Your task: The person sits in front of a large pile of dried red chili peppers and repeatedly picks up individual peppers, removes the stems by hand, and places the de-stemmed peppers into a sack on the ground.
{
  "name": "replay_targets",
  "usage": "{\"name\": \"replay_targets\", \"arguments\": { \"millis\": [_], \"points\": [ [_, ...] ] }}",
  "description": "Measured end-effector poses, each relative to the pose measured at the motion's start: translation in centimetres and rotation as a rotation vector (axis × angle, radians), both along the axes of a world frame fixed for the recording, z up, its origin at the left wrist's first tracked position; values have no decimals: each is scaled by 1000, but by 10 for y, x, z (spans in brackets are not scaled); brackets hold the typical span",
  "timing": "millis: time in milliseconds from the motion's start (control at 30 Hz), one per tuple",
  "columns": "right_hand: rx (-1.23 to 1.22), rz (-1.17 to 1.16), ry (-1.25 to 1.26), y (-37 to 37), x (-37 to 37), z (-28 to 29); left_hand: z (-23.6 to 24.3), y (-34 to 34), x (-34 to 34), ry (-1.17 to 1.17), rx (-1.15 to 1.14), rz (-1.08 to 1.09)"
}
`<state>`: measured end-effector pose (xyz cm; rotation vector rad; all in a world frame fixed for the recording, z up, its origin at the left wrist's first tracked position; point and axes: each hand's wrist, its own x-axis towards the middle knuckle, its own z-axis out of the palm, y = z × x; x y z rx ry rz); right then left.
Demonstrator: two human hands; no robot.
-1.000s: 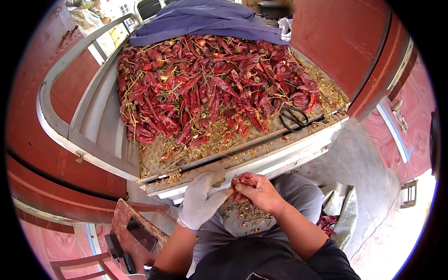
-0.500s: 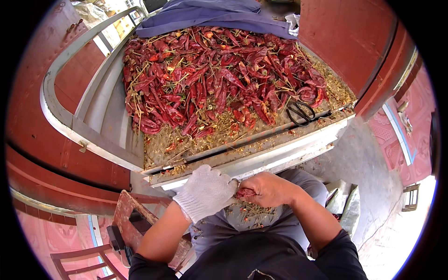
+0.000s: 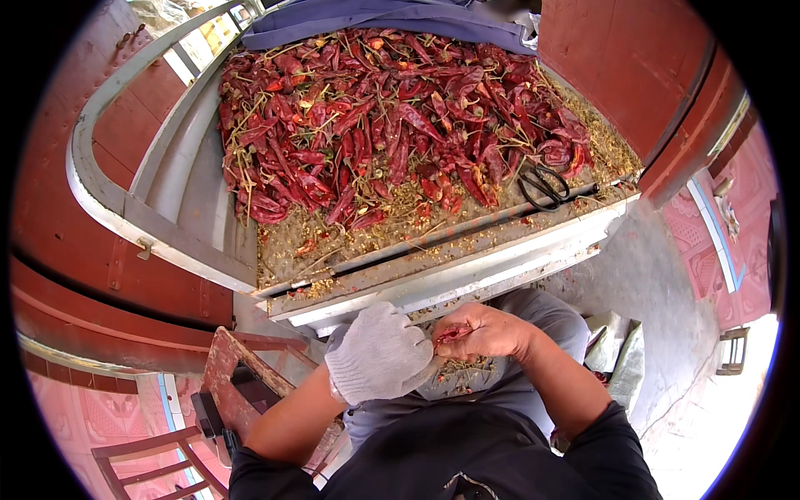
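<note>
My left hand [image 3: 379, 352], in a white knit glove, has its fingers curled beside my right hand; what they grip, if anything, is hidden. My bare right hand [image 3: 483, 333] is closed on a crumpled dried red chili [image 3: 452, 335], above my lap, where bits of stems and debris [image 3: 462, 375] lie on a greyish surface. Beyond both hands, a heap of dried red chilies with stems [image 3: 383, 117] covers a flat cargo bed [image 3: 308, 250]. Black-handled scissors [image 3: 542, 187] lie at the bed's right front, among seeds and scraps.
A purple cloth [image 3: 392, 29] lies along the heap's back. A white metal rail [image 3: 83, 158] curves along the left, between red doors [image 3: 608, 75] on either side. A worn wooden chair [image 3: 229, 358] stands at lower left, a pale sack [image 3: 625, 367] at lower right.
My gloved left hand has turned back upward and its fingers are more curled. My right hand still grips the chili, now slightly farther right. The cargo bed sits higher in the view.
</note>
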<state>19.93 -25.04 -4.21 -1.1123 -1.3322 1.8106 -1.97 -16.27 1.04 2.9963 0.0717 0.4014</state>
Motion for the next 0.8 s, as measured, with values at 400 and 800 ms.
{"name": "replay_targets", "arguments": {
  "millis": [400,800],
  "points": [
    [-136,-405,527,-39,-28,-39,-54,-23,-5,-263,-426,201],
    [-24,-1323,128,-224,124,-101,-68,-4,-14,227,-148,453]
  ]
}}
